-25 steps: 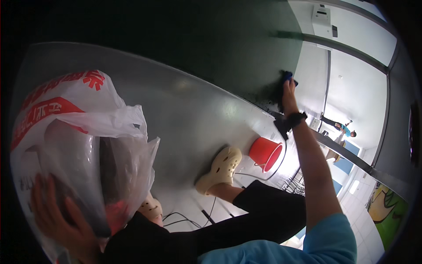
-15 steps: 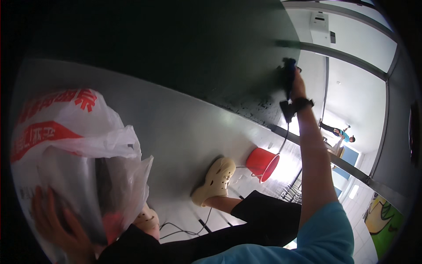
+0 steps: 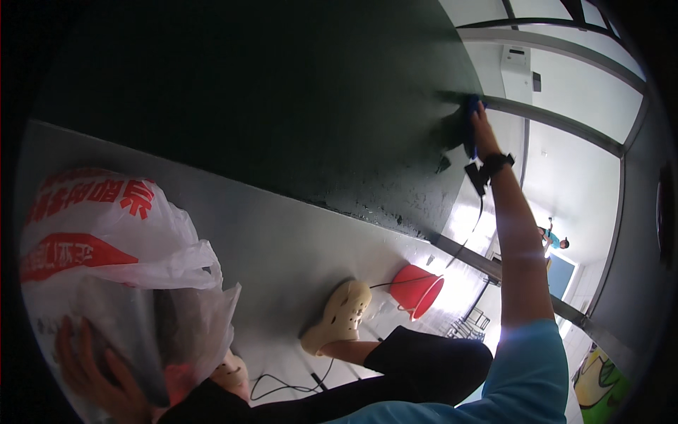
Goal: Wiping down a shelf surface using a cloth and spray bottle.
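Observation:
At the lower left, my left hand is curled against the side of a white plastic bag with red print and supports it. The bag bulges at the top; what is inside cannot be made out. My right arm reaches far up to the right. My right hand presses a dark blue cloth against a dark green board. Wet marks and droplets show along that board's lower edge. A black band with a small box and a cable sits at my right wrist.
A red bucket stands near my foot in a beige clog. A black cable loops below. A metal frame borders the board at right. A person in blue is far off, beside stacked furniture.
My right hand with the cloth has shifted slightly right and down on the board. The whole view has tilted, so the bucket and clog sit lower. My left hand stays on the bag.

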Demonstrator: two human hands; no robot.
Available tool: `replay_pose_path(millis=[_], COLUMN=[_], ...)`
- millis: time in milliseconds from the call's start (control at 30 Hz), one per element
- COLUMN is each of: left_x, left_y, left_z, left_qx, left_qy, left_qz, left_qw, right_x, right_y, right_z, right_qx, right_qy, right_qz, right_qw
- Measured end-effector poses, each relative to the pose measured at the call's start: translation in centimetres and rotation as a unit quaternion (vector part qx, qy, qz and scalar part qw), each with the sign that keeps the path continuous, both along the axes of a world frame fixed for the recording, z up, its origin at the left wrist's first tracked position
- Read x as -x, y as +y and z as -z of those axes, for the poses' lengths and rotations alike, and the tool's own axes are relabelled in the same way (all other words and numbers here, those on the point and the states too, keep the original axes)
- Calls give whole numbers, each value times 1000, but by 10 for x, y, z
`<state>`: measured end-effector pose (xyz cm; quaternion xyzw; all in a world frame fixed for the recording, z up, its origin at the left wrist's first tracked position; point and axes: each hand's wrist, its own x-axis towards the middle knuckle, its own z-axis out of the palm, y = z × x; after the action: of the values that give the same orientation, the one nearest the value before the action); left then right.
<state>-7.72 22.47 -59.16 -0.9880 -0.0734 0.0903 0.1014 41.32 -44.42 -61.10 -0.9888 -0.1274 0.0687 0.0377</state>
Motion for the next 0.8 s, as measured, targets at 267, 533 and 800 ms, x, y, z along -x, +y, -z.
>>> replay_pose_path(millis=[267, 533, 800], left_x=[2, -2, 0], left_y=[-1, -10, -8], left_z=[2, 1, 4], left_qx=[-17, -20, -8], left_qy=[5, 0, 12], left_qz=[-5, -21, -9], left_qw=[1000, 1000, 1000], right_x=[-4, -8, -27], right_y=[67, 52, 214], right_z=[-26, -25, -15], right_qx=[-233, -226, -158], right_qy=[103, 142, 140], right_qz=[207, 300, -142], right_qw=[945, 916, 967])
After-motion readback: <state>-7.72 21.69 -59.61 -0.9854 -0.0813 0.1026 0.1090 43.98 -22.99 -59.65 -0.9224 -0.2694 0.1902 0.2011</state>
